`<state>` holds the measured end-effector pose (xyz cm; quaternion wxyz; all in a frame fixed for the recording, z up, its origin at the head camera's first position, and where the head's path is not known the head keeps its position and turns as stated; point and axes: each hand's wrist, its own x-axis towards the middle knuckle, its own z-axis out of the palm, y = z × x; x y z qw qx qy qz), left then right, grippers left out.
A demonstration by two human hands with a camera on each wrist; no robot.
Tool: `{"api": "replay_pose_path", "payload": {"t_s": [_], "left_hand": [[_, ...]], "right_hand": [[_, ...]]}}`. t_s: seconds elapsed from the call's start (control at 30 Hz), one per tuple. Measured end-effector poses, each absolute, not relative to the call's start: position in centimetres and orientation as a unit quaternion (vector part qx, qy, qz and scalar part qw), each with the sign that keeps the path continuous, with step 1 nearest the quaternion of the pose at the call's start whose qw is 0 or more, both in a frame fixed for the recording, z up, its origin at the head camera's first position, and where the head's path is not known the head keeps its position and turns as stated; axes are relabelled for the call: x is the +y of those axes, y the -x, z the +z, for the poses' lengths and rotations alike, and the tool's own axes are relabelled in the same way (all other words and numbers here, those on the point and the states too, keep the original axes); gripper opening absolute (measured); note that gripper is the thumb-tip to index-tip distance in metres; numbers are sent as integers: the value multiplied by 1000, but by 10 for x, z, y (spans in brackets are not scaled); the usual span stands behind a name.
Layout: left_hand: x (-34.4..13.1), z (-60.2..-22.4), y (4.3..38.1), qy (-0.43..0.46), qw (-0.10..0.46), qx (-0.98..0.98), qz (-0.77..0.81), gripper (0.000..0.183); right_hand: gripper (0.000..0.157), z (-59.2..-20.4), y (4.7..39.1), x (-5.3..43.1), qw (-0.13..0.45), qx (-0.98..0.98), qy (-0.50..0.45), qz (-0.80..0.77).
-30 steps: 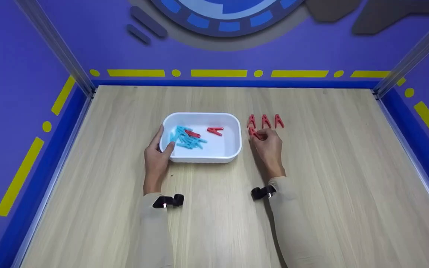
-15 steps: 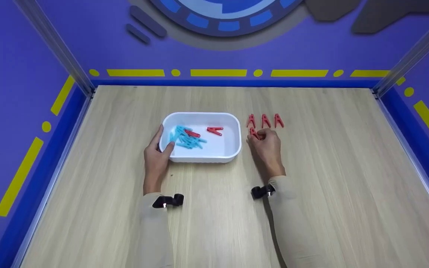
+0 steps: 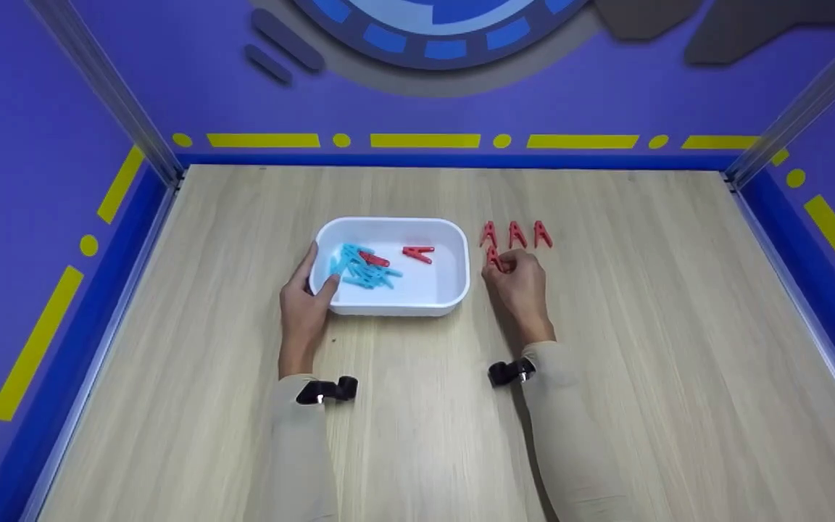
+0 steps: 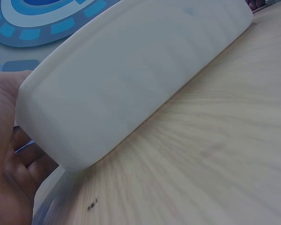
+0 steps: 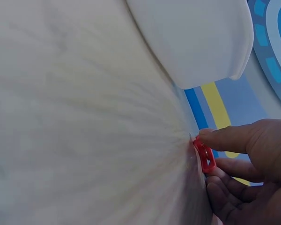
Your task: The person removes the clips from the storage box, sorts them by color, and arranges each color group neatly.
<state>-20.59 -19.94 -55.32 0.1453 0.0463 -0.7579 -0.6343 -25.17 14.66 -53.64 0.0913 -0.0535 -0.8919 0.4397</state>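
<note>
Right hand [image 3: 522, 286], quantity 1: thumb and fingers pinching the held red clip [image 3: 493, 258] at its sides, low at the table [image 3: 417, 420].

Held red clip, quantity 1: just on the near side of the leftmost clip [image 3: 488, 233] of a row of 3; contact between these 2 cannot be told. The row continues with the middle clip [image 3: 517, 234] and the rightmost clip [image 3: 542, 233], spaced apart.

Left hand [image 3: 303, 304], quantity 1: gripping the left end of the white tray [image 3: 425, 311], thumb over the rim, fingers along the outside.

White tray, contents: a pile of light-blue clips [image 3: 370, 275], count uncertain through overlap; 1 red clip lying on the pile [image 3: 375, 259]; 1 loose red clip [image 3: 418, 253] apart on the tray floor.

Hazards, as judged:
1. Held clip twisting or toppling on release, should thumb and fingers part unevenly; its small contact with the fingertips would be the cause.
2. Leftmost clip knocked askew, should the right hand push farther forward; the narrow gap would be the cause.
3. Tray sliding right into the right hand or the row, should the left hand press sideways.
4. Clips tangling in the pile, their crossed legs being the likely cause.
</note>
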Motion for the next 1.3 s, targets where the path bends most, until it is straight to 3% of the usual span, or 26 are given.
{"api": "replay_pose_path", "payload": {"t_s": [0.73, 1.03, 1.3], "left_hand": [[-198, -550, 204, -57, 136, -767, -624, 69], [-198, -550, 206, -41, 143, -763, -629, 67], [-198, -550, 205, -43, 142, -768, -624, 67]], "right_hand": [[32, -532, 249, 152, 90, -859, 64, 500], [24, -510, 245, 126, 181, -823, -34, 538], [27, -498, 246, 85, 130, -836, -101, 523]]}}
